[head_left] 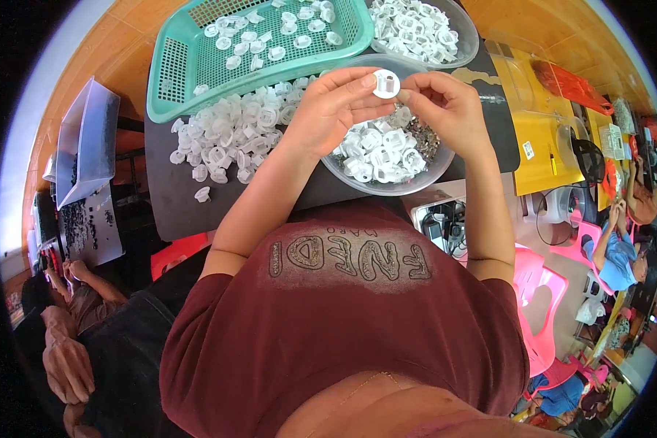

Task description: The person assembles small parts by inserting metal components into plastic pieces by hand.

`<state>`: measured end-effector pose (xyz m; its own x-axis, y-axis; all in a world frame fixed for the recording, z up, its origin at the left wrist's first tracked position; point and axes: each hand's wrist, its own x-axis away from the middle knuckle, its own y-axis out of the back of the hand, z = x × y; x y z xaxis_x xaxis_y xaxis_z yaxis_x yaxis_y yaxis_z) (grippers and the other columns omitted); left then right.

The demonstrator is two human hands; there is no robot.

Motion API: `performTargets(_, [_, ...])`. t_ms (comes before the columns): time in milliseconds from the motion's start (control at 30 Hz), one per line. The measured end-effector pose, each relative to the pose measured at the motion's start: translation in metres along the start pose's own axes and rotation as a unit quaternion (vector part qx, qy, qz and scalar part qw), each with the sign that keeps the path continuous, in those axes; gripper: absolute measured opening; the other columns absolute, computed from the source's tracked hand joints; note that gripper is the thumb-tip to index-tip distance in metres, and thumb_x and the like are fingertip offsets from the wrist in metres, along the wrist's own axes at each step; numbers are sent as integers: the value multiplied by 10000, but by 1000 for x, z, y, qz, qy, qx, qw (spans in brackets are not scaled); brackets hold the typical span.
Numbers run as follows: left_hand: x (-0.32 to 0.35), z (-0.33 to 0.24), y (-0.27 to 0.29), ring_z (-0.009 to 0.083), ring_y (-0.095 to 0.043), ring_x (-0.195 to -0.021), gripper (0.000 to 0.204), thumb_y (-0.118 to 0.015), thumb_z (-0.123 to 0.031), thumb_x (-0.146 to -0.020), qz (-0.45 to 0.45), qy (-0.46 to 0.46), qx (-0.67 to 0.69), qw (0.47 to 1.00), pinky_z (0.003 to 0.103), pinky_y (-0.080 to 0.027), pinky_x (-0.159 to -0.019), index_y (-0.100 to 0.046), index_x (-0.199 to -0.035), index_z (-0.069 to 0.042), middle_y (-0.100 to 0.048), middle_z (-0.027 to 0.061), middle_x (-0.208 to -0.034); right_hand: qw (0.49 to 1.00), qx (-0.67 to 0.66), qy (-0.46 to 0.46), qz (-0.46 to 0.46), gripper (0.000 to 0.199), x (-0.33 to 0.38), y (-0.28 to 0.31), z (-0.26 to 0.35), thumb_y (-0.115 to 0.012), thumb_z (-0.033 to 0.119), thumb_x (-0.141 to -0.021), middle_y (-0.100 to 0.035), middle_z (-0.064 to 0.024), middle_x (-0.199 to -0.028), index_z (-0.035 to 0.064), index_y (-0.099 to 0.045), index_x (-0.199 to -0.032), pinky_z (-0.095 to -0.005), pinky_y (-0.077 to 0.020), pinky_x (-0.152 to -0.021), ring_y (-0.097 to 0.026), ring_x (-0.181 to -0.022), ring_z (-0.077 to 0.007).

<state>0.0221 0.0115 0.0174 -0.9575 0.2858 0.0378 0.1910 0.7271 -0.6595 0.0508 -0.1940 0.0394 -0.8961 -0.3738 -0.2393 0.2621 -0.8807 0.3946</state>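
Observation:
My left hand [332,106] and my right hand [445,102] meet above a grey bowl [387,186], pinching between their fingertips one small round white plastic cap [386,83]. The bowl under them holds several more white caps mixed with small dark bits. To the left of the bowl, a loose heap of white caps [230,135] lies on the dark table [171,204].
A teal perforated basket [175,73] with several caps stands at the back left, a second grey bowl [463,40] full of caps at the back right. Another seated person [73,321] is at the lower left, pink plastic chairs [540,306] and other people at the right.

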Motion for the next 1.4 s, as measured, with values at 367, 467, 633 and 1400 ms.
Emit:
performTargets(367, [-2, 10, 0, 179, -641, -989, 304, -635, -98, -922, -9, -68, -87, 994, 348, -542, -884, -603, -1199, 22, -656, 105, -1109, 965, 77, 233, -96, 161, 6, -8, 11, -716, 13, -782, -661, -40, -839, 81, -719, -928, -251, -509, -605, -625, -712, -158])
performTargets(467, [-1, 8, 1, 176, -641, -987, 313, -655, -79, -905, 16, -88, -81, 993, 324, -541, -870, -608, -1200, 14, -659, 104, -1104, 966, 105, 218, -89, 190, 9, -7, 16, -730, 12, -757, -642, -32, -871, 103, -727, -924, -261, -505, -624, -621, -745, -166])
performTargets(633, [2, 3, -3, 175, -647, -969, 317, -682, -62, -880, 20, -83, -90, 992, 306, -542, -867, -621, -1179, 24, -669, 109, -1078, 961, 107, 241, -88, 227, 10, -6, 11, -741, 8, -741, -628, -29, -887, 131, -742, -931, -265, -499, -621, -614, -743, -163])
performTargets(1400, [5, 4, 0, 156, -653, -932, 306, -698, -2, -845, 32, -96, -121, 988, 278, -538, -830, -638, -1144, 35, -680, 107, -1027, 976, 43, 192, -99, 134, 17, -18, 16, -725, 15, -754, -660, -36, -833, 58, -712, -880, -232, -475, -530, -592, -645, -98])
